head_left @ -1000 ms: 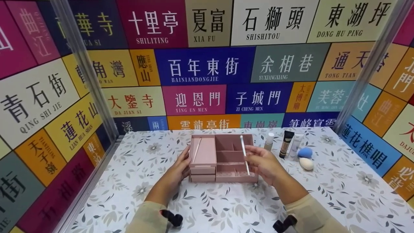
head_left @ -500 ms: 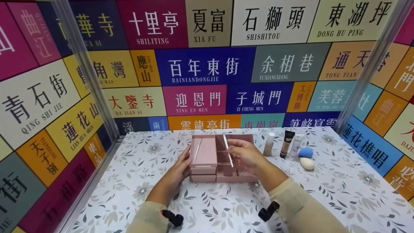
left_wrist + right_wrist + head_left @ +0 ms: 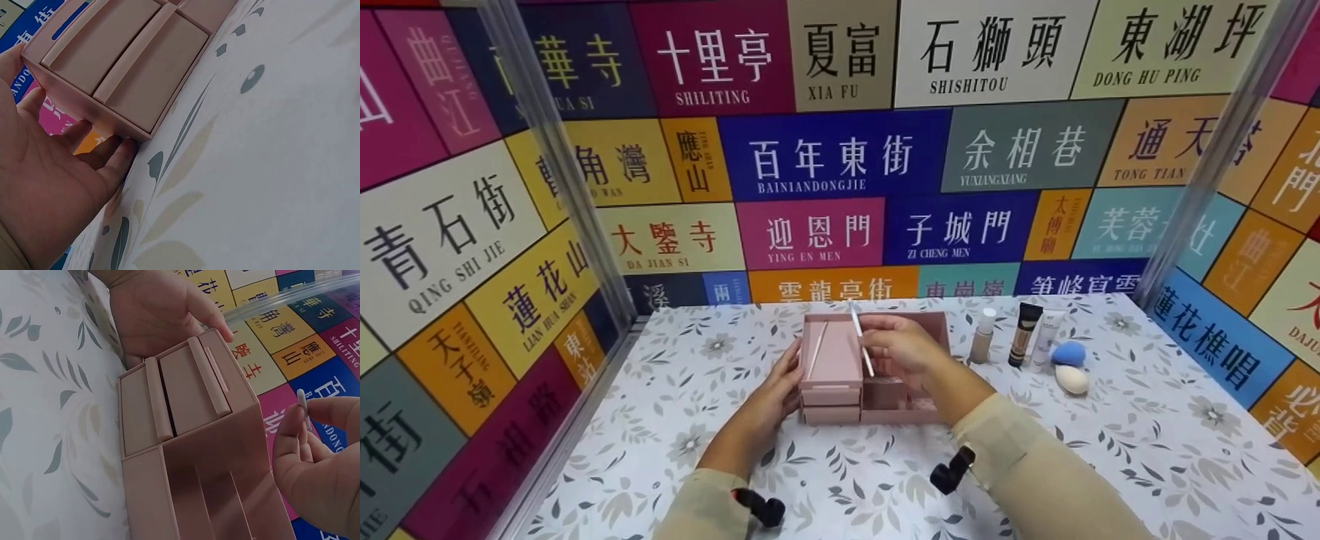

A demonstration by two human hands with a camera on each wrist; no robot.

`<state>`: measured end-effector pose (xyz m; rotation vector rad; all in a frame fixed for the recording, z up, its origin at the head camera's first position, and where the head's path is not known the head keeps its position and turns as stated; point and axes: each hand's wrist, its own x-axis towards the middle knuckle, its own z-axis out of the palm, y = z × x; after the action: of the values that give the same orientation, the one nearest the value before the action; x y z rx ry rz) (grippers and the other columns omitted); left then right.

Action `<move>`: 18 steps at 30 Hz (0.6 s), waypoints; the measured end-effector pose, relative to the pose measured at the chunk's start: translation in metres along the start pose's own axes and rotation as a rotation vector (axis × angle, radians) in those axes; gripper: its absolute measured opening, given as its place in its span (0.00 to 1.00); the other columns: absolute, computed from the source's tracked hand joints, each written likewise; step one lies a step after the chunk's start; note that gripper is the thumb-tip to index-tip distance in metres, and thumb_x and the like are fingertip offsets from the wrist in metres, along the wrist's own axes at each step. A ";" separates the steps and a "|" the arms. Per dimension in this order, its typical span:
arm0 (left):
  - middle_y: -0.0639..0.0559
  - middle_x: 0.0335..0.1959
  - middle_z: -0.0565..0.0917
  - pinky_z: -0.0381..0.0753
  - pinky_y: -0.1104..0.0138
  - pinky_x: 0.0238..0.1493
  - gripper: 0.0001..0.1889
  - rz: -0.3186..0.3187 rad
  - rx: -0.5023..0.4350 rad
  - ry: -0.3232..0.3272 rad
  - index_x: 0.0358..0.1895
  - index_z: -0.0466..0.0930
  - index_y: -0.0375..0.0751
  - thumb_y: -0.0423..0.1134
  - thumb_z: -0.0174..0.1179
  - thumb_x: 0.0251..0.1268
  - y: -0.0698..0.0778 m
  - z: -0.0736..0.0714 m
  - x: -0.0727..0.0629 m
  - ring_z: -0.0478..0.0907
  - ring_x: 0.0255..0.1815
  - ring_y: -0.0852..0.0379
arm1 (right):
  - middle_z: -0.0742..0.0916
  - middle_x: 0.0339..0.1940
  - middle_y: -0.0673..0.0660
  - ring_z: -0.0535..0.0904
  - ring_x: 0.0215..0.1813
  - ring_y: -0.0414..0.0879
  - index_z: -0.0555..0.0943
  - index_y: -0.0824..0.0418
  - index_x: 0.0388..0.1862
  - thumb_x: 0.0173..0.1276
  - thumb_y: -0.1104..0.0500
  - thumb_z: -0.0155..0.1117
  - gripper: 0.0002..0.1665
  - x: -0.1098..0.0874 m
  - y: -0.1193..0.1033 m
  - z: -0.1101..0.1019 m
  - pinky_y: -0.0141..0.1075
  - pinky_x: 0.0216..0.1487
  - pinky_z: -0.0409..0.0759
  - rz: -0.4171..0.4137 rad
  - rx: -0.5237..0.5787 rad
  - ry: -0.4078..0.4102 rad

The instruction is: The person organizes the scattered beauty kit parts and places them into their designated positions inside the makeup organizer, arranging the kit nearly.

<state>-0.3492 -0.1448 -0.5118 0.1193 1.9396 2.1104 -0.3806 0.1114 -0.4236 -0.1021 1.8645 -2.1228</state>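
A pink makeup organizer (image 3: 831,352) stands on the table, with drawers on its left and open compartments on its right. My left hand (image 3: 778,384) rests against its left side; in the left wrist view the fingertips touch the side wall (image 3: 84,107). Between thumb and fingers my right hand (image 3: 911,352) pinches a slim white pen-like stick (image 3: 868,363), held tilted over the organizer beside the drawer block. The right wrist view shows one end of this stick (image 3: 302,400). On the organizer's top left lies another thin stick (image 3: 817,349). My right hand hides part of the compartments.
Right of the organizer stand a small bottle with a white cap (image 3: 982,337), a black-capped tube (image 3: 1023,337) and a white tube (image 3: 1045,341). A blue makeup sponge (image 3: 1068,352) and a cream one (image 3: 1071,379) lie beside them. Sign-printed walls (image 3: 836,154) enclose the flower-patterned table (image 3: 885,487).
My right hand has moved left with the white stick, from over the organizer's right edge to beside the drawer block. The left hand and the organizer have stayed put.
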 end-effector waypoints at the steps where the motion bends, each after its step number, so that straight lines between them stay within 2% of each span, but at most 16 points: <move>1: 0.58 0.90 0.50 0.59 0.49 0.88 0.32 0.006 -0.004 0.001 0.82 0.54 0.87 0.61 0.54 0.82 -0.001 0.000 0.000 0.60 0.87 0.49 | 0.89 0.55 0.61 0.88 0.46 0.47 0.76 0.64 0.75 0.72 0.69 0.66 0.32 0.001 -0.001 0.002 0.38 0.50 0.90 0.002 0.005 -0.003; 5: 0.54 0.91 0.49 0.59 0.48 0.88 0.34 0.026 -0.005 -0.004 0.85 0.51 0.81 0.59 0.54 0.83 -0.003 -0.001 0.001 0.59 0.88 0.48 | 0.87 0.58 0.64 0.87 0.46 0.47 0.77 0.62 0.74 0.71 0.70 0.68 0.33 0.008 -0.003 0.010 0.36 0.48 0.90 0.031 0.015 0.000; 10: 0.55 0.91 0.49 0.59 0.48 0.88 0.34 0.020 -0.007 -0.005 0.85 0.52 0.82 0.60 0.54 0.82 -0.003 -0.001 0.000 0.60 0.88 0.48 | 0.87 0.51 0.63 0.88 0.43 0.48 0.74 0.66 0.75 0.70 0.71 0.68 0.34 0.016 -0.004 0.019 0.36 0.46 0.91 0.056 -0.015 0.005; 13: 0.58 0.91 0.50 0.59 0.49 0.88 0.33 0.007 -0.009 -0.001 0.82 0.54 0.86 0.62 0.55 0.81 -0.002 -0.001 -0.001 0.60 0.87 0.49 | 0.87 0.46 0.59 0.88 0.41 0.47 0.72 0.69 0.76 0.70 0.72 0.68 0.36 0.020 -0.005 0.023 0.35 0.45 0.92 0.056 -0.051 0.017; 18: 0.60 0.90 0.51 0.59 0.49 0.88 0.32 0.002 -0.015 -0.003 0.81 0.55 0.88 0.63 0.56 0.80 -0.002 -0.001 -0.002 0.61 0.87 0.50 | 0.86 0.45 0.59 0.87 0.39 0.47 0.73 0.71 0.74 0.68 0.74 0.68 0.35 0.026 -0.006 0.029 0.35 0.44 0.92 0.070 -0.113 0.038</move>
<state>-0.3477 -0.1463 -0.5138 0.1212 1.9225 2.1250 -0.3990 0.0775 -0.4169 -0.0211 1.9795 -1.9868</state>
